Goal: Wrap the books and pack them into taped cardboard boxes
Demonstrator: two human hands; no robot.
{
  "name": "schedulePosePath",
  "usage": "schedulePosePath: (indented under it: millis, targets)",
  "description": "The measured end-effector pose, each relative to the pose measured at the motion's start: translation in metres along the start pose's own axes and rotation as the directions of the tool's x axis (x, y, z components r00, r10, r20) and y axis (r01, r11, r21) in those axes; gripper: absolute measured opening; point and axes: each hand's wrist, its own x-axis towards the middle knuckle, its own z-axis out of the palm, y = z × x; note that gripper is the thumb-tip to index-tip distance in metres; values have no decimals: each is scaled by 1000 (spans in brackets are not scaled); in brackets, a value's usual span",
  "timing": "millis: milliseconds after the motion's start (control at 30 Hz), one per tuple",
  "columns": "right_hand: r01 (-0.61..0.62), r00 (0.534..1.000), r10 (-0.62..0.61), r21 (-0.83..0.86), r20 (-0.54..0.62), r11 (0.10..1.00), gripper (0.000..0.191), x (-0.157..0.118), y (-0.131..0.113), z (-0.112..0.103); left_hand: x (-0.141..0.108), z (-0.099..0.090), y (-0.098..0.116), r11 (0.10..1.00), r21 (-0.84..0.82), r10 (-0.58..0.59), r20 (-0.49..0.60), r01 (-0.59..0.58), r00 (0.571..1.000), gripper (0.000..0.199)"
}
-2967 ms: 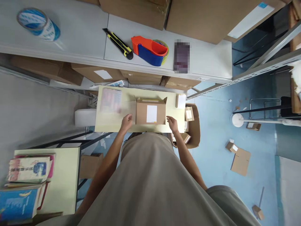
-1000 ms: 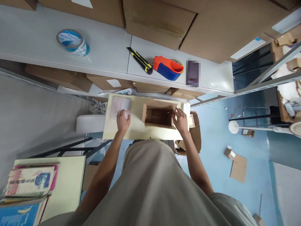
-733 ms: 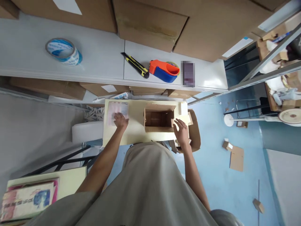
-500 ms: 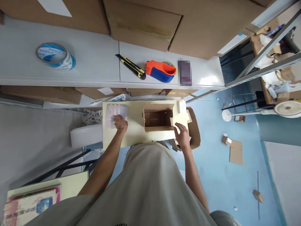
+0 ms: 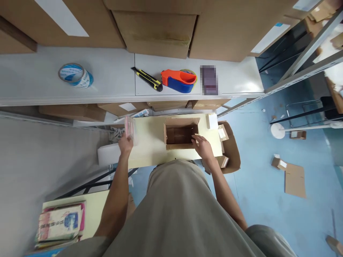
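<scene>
In the head view my left hand point(image 5: 125, 144) is closed on a thin, clear, pinkish plastic packet point(image 5: 130, 127), which it holds tilted up on edge at the left end of a pale yellow board point(image 5: 148, 142). What the packet contains is too blurred to tell. An open cardboard box point(image 5: 178, 146) stands near the middle of the board, its inside dark. My right hand point(image 5: 203, 147) is at the box's near right corner, with curled fingers gripping the rim.
On the grey shelf point(image 5: 112, 78) lie a tape roll point(image 5: 85, 79), a utility knife point(image 5: 147, 78), an orange-and-blue tape dispenser point(image 5: 179, 81) and a pixelated dark object point(image 5: 209, 80). Large cartons point(image 5: 155, 34) stand behind. A carton point(image 5: 232, 150) holding small boxes sits right of the board.
My left hand has lifted the packet from lying flat to a tilted position and moved left. My right hand has moved in from beside the box onto its rim. The view has shifted.
</scene>
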Motion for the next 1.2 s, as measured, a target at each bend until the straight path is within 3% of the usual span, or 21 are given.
schedulePosePath:
  millis: [100,167,267,333,433,533,633,733,867,1033,1200]
  targets:
    - [7,999,-11,128,33,992,38,9,-5,-2,-26,-43,-4,962,-266,45,-50,-57,998,46]
    - [0,996,-26,279,90,960,42,16,-13,-4,-57,-68,3,846,-531,58,-5,-52,998,45]
    - [-22,975,-91,493,204,870,53,26,-28,-7,-106,-90,33,611,-790,31,92,54,995,49]
    - [-18,955,-141,526,261,850,59,33,-32,-7,-131,-91,60,514,-854,37,118,82,992,51]
    - [-13,944,-115,384,310,923,67,40,-21,-5,-149,-77,101,489,-870,134,143,60,981,54]
    - [-87,954,14,230,301,969,68,40,3,-7,-152,-59,139,629,-769,326,124,-117,937,51]
    - [-124,963,54,257,265,958,62,34,27,-13,-148,-45,172,735,-558,546,148,-386,825,51]
    - [-103,983,52,294,175,950,57,28,48,-19,-143,-30,200,732,-387,668,242,-561,704,51]
    - [-175,982,143,294,127,940,58,25,70,-19,-138,-1,219,732,-281,677,395,-621,621,54]
    - [-194,980,162,361,119,912,61,21,87,-10,-130,33,223,749,-156,618,513,-643,595,55]
    - [-185,978,145,297,150,937,57,21,86,-4,-108,50,224,764,-254,604,603,-593,521,55]
